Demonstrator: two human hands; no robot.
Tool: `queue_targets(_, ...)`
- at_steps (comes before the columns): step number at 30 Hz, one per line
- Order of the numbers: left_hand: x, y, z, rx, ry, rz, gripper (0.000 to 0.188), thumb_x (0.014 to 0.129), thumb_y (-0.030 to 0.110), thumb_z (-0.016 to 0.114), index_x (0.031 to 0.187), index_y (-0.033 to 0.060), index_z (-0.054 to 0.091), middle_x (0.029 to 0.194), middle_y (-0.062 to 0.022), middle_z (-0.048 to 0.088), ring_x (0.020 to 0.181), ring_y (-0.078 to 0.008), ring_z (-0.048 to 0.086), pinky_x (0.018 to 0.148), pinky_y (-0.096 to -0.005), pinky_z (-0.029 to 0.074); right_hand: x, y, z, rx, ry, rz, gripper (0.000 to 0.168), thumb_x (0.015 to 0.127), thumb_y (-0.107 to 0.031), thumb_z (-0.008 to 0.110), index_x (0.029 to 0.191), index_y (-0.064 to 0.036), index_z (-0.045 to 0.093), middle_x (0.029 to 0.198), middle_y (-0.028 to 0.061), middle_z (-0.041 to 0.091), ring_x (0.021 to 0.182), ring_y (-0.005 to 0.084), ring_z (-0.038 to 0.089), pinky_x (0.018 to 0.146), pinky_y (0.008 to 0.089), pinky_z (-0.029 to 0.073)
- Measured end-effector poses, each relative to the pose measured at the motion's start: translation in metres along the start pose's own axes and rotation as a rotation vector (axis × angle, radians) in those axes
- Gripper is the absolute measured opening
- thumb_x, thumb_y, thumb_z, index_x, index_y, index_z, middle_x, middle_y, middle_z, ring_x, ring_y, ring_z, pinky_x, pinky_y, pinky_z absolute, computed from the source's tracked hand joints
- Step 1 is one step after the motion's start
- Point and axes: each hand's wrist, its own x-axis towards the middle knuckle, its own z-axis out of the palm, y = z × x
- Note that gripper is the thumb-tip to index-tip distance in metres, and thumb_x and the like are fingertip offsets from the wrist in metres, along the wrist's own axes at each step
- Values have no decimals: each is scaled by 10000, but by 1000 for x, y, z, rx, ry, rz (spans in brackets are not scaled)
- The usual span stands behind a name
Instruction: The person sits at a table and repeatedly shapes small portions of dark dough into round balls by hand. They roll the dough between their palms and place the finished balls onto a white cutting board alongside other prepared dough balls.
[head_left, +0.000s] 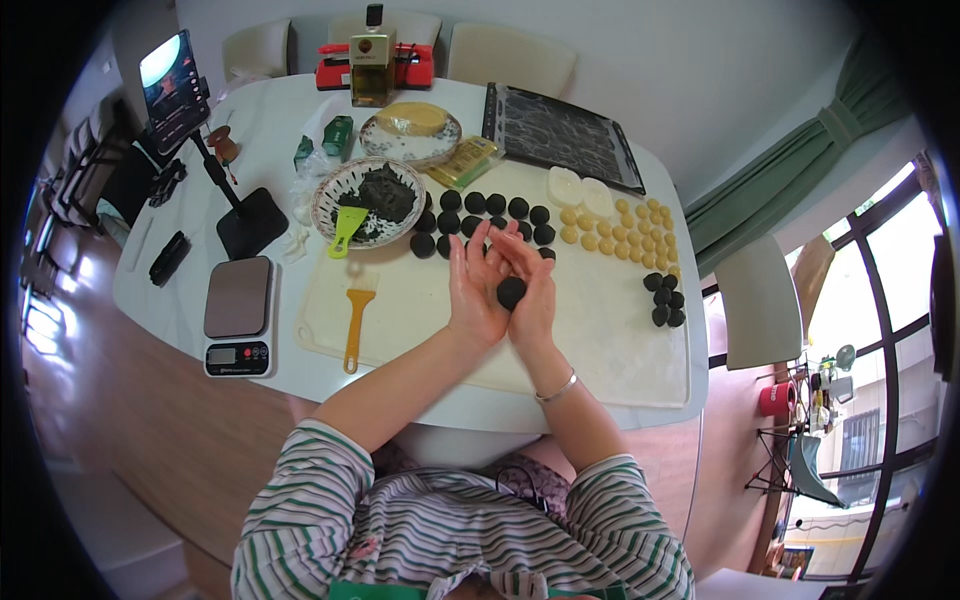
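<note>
My left hand (477, 292) and my right hand (531, 289) are cupped together over the cream mat (420, 300), with a black dough ball (511, 293) lying between the heels of the palms. Rows of black balls (422, 245) sit just beyond my fingers, partly hidden by them. Many small yellow balls (589, 242) stand to the right, and a small group of black balls (661, 296) is at the mat's right edge. A patterned bowl (321, 196) at the left holds black dough (386, 193) and a green scraper (347, 231). A yellow-handled brush (356, 322) lies on the mat.
A kitchen scale (238, 300) and a phone on a stand (174, 90) are at the left. Farther back are a glass bottle (372, 67), a plate with wrapped yellow dough (412, 118), a red appliance (414, 67), a black baking tray (566, 135) and white molds (580, 192).
</note>
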Motion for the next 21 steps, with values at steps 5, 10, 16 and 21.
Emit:
queue_targets(5, -9, -2, 7, -10, 39, -1, 758, 920, 670, 367, 1431, 119, 273, 1438, -164, 400, 1348, -279, 362, 1149, -417, 248, -6, 4, -7, -279, -150, -124, 465, 1042, -319, 272, 1162, -8, 597, 1170, 153, 636, 1100, 253, 592, 991, 360, 425)
queue_targets(10, -5, -3, 0, -66, 11, -25, 753, 921, 665, 375, 1431, 121, 277, 1425, -160, 417, 1338, -277, 379, 1141, -432, 262, -1, 23, -29, -24, -112, -86, 730, 1041, -454, 151, 928, 50, 667, 970, 157, 688, 1042, 249, 623, 1055, 409, 385)
queue_targets(16, -4, -3, -1, 147, 142, -30, 689, 955, 652, 265, 1412, 138, 304, 1407, -115, 456, 1314, -280, 413, 1129, -433, 264, -1, -8, 4, -219, -134, -79, 642, 1040, -411, 166, 1170, 27, 617, 1212, 158, 628, 1198, 261, 536, 1103, 414, 263)
queue_targets(21, -6, 6, 4, 6, 128, -61, 740, 920, 690, 323, 1412, 138, 309, 1402, -142, 449, 1319, -280, 404, 1118, -448, 274, -5, -1, 27, -369, 64, -268, 718, 1053, -381, 136, 815, 58, 652, 928, 166, 678, 989, 283, 619, 1096, 456, 305)
